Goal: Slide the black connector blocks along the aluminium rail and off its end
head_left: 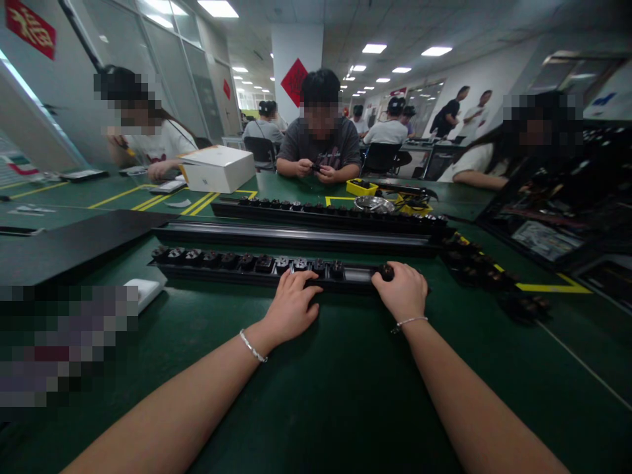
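Observation:
A long black rail (232, 275) lies across the green table in front of me, with several small black socket-like modules (265, 263) seated along its left and middle part. My left hand (293, 306) is open, its fingers spread over the rail's near edge beside the modules. At the rail's right end, the fingers of my right hand (403, 289) close round a dark round-topped module (386, 271). Between that piece and the row of modules, a bare stretch of the rail (359, 274) shows. The underside of the held piece is hidden.
Behind lie another black rail (296, 235) and a module-filled rail (326, 209). Loose black modules (478, 270) sit at right. A white box (217, 168), yellow bin (362, 187) and metal dish (374, 204) stand farther back. A co-worker (318, 141) sits opposite, handling a small dark part.

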`<action>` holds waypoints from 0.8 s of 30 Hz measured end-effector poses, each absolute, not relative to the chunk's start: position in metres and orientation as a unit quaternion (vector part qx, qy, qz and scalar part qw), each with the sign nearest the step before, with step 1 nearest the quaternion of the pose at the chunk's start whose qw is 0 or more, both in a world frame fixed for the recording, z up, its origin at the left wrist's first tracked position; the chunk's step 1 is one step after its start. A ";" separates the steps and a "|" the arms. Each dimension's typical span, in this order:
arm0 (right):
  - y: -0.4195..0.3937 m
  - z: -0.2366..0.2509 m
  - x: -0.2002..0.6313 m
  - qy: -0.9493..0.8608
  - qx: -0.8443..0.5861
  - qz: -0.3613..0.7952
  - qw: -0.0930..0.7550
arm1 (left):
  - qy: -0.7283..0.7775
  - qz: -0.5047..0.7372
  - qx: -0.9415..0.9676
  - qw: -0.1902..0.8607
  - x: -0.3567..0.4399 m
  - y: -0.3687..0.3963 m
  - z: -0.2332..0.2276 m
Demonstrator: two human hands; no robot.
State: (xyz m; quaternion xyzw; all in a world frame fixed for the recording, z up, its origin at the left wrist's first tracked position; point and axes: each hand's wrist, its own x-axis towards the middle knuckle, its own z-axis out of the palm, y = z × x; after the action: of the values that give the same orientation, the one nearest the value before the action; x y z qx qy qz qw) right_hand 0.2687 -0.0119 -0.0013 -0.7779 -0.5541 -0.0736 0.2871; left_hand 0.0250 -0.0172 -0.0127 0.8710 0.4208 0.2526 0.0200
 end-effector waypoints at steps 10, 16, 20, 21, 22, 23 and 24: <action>-0.012 -0.001 0.270 -0.550 -0.778 -0.068 0.296 | 0.420 0.246 0.873 0.018 0.025 -0.017 -0.014; -0.013 0.001 0.271 -0.549 -0.779 -0.063 0.295 | 0.419 0.246 0.874 0.018 0.024 -0.017 -0.014; -0.014 0.001 0.271 -0.550 -0.779 -0.066 0.293 | 0.419 0.247 0.873 0.016 0.024 -0.017 -0.015; -0.014 0.001 0.270 -0.549 -0.780 -0.067 0.292 | 0.419 0.248 0.873 0.016 0.024 -0.017 -0.015; -0.014 0.001 0.270 -0.547 -0.782 -0.069 0.291 | 0.420 0.249 0.873 0.016 0.025 -0.017 -0.015; -0.014 0.001 0.270 -0.545 -0.784 -0.069 0.290 | 0.421 0.249 0.872 0.015 0.025 -0.017 -0.015; -0.014 0.001 0.270 -0.542 -0.786 -0.070 0.289 | 0.422 0.248 0.872 0.016 0.025 -0.017 -0.015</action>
State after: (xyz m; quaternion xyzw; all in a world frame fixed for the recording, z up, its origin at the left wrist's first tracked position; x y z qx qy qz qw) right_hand 0.2695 -0.0142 0.0011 -0.7857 -0.5424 -0.0696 0.2892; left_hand 0.0248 -0.0168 -0.0147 0.8718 0.4220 0.2482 0.0156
